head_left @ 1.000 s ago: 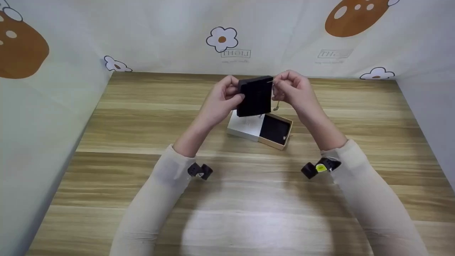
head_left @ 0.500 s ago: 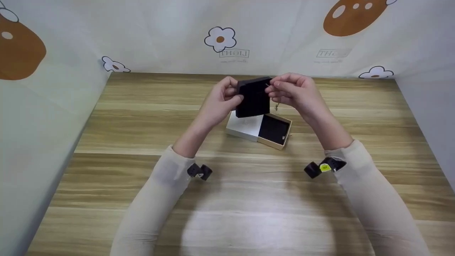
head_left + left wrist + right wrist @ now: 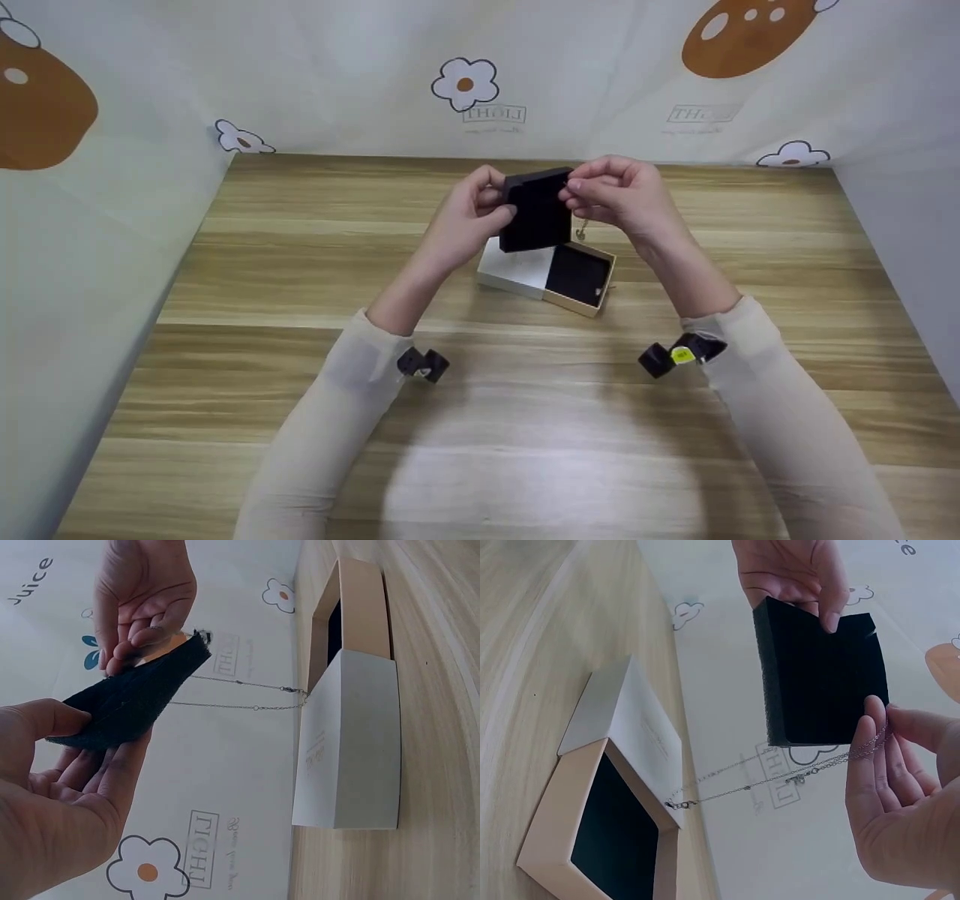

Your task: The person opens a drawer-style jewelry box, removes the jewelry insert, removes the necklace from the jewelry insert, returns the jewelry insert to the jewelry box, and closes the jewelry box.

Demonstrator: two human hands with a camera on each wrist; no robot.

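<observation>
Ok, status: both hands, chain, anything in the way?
Left hand grips black pad. Right hand pinches chain by pad's edge; chain dangles. Possible snag: half-open box near its lower end, contact unclear.

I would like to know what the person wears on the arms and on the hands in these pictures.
The left sleeve and the right sleeve are long, plain and cream-coloured. A small black device sits on the left one, and a similar black device with a yellow-green label on the right one. The left hand and right hand wear no gloves.
</observation>
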